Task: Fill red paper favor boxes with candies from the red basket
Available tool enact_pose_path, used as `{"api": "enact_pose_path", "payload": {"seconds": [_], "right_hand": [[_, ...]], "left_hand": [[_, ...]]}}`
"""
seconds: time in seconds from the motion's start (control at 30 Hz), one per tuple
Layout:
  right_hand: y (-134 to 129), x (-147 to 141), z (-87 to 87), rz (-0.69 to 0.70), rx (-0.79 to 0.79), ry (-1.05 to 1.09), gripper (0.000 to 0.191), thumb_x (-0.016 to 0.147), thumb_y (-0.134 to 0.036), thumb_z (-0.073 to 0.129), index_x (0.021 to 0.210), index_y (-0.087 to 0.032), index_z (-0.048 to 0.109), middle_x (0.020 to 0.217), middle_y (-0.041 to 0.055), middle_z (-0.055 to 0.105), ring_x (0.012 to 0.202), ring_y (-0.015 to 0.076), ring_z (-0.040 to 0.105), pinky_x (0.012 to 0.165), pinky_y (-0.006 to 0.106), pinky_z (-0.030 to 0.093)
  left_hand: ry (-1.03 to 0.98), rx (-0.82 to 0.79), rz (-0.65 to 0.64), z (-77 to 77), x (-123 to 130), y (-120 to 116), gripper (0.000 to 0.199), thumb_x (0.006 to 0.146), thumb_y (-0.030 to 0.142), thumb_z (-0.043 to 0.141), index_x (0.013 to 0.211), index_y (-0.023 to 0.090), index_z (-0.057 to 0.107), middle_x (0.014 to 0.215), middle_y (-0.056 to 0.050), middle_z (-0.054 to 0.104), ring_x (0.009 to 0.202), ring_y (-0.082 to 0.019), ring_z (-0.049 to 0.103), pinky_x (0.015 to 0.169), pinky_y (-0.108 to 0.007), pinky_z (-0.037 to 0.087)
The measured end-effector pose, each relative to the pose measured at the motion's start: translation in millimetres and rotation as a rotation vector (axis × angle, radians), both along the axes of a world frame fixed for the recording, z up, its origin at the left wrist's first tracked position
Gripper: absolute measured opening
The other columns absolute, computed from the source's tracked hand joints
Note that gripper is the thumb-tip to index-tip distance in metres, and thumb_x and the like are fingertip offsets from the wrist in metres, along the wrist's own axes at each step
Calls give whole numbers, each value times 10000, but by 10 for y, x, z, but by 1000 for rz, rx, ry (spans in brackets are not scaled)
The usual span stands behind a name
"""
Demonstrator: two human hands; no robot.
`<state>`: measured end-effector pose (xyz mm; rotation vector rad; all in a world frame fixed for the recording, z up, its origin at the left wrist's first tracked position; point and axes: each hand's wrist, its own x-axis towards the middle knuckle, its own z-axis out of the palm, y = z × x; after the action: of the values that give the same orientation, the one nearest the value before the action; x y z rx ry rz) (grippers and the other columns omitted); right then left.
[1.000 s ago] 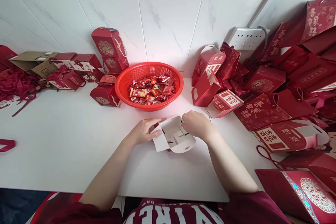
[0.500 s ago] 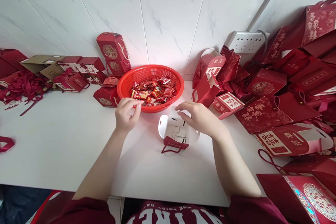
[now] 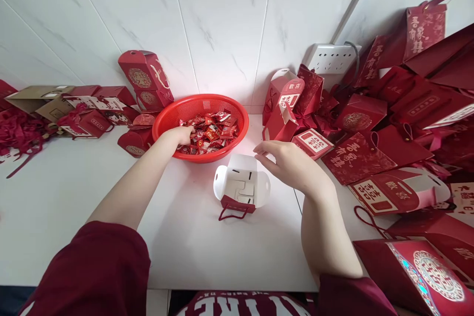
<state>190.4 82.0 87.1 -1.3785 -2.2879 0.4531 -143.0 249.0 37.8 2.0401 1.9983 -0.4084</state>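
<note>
My left hand (image 3: 181,136) reaches over the near left rim of a red plastic basket (image 3: 239,108), into the wrapped candies (image 3: 212,132). Its fingers are curled; the tips and whatever they grip are hidden. A small gift box (image 3: 239,192) stands on the table with its flaps spread. White inside and dark red outside, it has a dark red cord handle (image 3: 233,216) at its front; no candy shows inside. My right hand (image 3: 279,160) hovers by the box's back right corner, open, with its fingers bent, the thumb apart and nothing visible in it.
Red boxes and bags (image 3: 370,158) crowd the table's right side. More boxes (image 3: 94,121), a brown carton (image 3: 40,98) and dark red ribbons (image 3: 22,133) lie at the left. Two stacked red boxes (image 3: 144,79) stand beside the basket. A power strip (image 3: 333,58) rests against the tiled wall.
My left hand has moved from in front of the basket forward into the candies. My right hand has drawn slightly off the box's back flap. The view has shifted a little.
</note>
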Motion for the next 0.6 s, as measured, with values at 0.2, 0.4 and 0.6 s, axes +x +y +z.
{"api": "enact_pose_path", "payload": {"seconds": [0.2,0.4,0.6], "right_hand": [[0,42,23,-7,17,-2,204,1006,-246,508,1065,-203,698,1051,45,755,925,218,712,811,347,523],[6,64,33,-20,31,0,200,1000,-231,512,1067,-198,697,1062,62,759,944,225,714,808,340,521],[22,21,1,-21,24,-20,208,1005,-264,505,1052,-208,700,1040,68,762,906,231,718,792,344,518]], "left_hand": [[64,222,27,160,59,-174,350,838,272,632,1152,126,683,1161,-227,710,1086,-373,679,909,-402,529],[-769,283,-172,563,434,-888,443,984,502,446,1245,193,626,1053,-88,749,970,-258,722,860,-370,584],[-809,28,-470,458,929,-1515,263,957,421,546,1078,242,696,952,-30,762,844,-227,736,728,-331,589]]}}
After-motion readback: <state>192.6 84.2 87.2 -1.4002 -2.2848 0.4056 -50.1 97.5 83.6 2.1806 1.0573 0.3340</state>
